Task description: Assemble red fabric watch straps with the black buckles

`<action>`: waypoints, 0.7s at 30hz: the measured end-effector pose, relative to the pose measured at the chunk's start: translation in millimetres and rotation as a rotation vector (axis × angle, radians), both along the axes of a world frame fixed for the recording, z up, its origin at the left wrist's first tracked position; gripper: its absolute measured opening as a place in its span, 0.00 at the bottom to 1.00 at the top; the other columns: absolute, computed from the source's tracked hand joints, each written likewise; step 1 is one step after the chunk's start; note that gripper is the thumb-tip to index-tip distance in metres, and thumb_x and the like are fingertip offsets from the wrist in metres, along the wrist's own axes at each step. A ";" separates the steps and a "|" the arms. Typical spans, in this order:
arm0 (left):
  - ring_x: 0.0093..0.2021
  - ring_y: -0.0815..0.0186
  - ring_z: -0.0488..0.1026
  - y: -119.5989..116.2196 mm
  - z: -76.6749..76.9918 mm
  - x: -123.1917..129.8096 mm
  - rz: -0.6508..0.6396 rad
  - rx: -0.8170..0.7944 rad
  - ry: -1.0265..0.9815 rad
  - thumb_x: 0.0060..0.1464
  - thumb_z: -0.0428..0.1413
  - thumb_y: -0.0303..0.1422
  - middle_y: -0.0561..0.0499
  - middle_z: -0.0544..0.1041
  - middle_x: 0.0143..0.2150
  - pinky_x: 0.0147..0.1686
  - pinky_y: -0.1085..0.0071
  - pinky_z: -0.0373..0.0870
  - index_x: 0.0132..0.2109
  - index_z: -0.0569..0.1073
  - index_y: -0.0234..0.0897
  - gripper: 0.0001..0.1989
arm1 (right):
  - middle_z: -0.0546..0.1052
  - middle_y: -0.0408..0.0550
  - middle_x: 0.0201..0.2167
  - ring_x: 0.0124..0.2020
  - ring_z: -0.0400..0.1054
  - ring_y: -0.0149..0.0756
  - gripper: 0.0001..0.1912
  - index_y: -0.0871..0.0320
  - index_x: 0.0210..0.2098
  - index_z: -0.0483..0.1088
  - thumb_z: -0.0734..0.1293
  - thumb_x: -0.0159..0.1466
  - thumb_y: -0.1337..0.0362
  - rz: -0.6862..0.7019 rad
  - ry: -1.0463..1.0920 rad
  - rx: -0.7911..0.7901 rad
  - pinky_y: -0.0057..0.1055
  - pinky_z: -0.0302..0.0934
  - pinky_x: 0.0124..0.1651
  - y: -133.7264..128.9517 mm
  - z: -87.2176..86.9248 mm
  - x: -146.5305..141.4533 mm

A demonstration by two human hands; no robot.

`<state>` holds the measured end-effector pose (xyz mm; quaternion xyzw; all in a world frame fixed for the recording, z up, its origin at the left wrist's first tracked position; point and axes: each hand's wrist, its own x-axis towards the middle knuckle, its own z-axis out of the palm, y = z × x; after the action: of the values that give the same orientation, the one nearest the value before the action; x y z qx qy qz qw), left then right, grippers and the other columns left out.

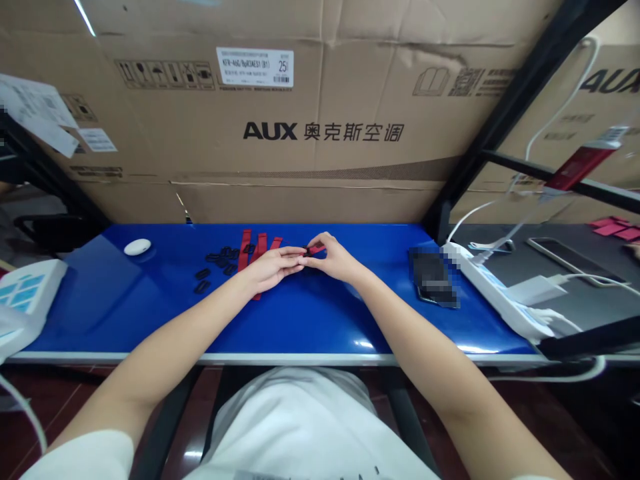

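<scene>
My left hand (274,267) and my right hand (336,259) meet at the fingertips, low over the blue table. Between them is a short red strap (318,249) with a small black buckle (307,251) at its left end. My left fingers are closed at the buckle, partly covering it. The right thumb and fingers pinch the strap from the other side. Beside and behind my left hand lie several red straps (245,243), some partly hidden by it. Several loose black buckles (202,287) are scattered to the left of those straps.
A cardboard box wall (320,157) rises behind the blue table (320,320). A round white object (137,247) lies far left, near a white device (35,300). At right are a blurred black item (434,277), a white power strip (500,293) with cables, and a black frame post (493,120).
</scene>
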<state>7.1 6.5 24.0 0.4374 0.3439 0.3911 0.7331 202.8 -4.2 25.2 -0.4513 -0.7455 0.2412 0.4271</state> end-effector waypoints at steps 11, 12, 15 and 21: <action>0.43 0.66 0.75 14.3 3.0 -7.2 0.286 0.005 -0.004 0.50 0.57 0.13 0.44 0.78 0.42 0.53 0.65 0.73 0.33 0.80 0.31 0.11 | 0.74 0.47 0.21 0.22 0.65 0.33 0.17 0.59 0.26 0.70 0.73 0.54 0.51 0.182 -0.098 -0.446 0.31 0.59 0.28 10.2 -2.9 29.5; 0.43 0.66 0.75 13.5 3.8 -7.3 0.276 0.001 -0.005 0.50 0.57 0.14 0.44 0.78 0.42 0.53 0.65 0.73 0.33 0.80 0.31 0.11 | 0.74 0.47 0.23 0.24 0.66 0.34 0.16 0.58 0.28 0.70 0.73 0.53 0.52 0.143 -0.082 -0.408 0.32 0.60 0.30 10.4 -3.5 29.2; 0.42 0.66 0.76 8.2 4.5 -4.6 0.181 -0.008 0.032 0.50 0.58 0.15 0.44 0.78 0.40 0.51 0.66 0.74 0.35 0.81 0.30 0.10 | 0.75 0.49 0.36 0.38 0.67 0.40 0.21 0.57 0.39 0.71 0.76 0.50 0.54 0.028 -0.074 -0.118 0.37 0.62 0.43 8.7 -5.6 20.1; 0.39 0.66 0.77 5.2 -1.5 0.8 0.099 0.021 0.072 0.50 0.60 0.18 0.44 0.79 0.36 0.46 0.69 0.76 0.37 0.81 0.30 0.08 | 0.74 0.47 0.32 0.34 0.66 0.37 0.12 0.58 0.34 0.71 0.67 0.61 0.54 0.278 -0.128 -0.067 0.34 0.59 0.41 -0.1 -4.8 -1.5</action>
<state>7.9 11.7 22.5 0.4414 0.3873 0.4144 0.6953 201.3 -4.3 20.4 -0.3722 -0.8181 0.2934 0.3257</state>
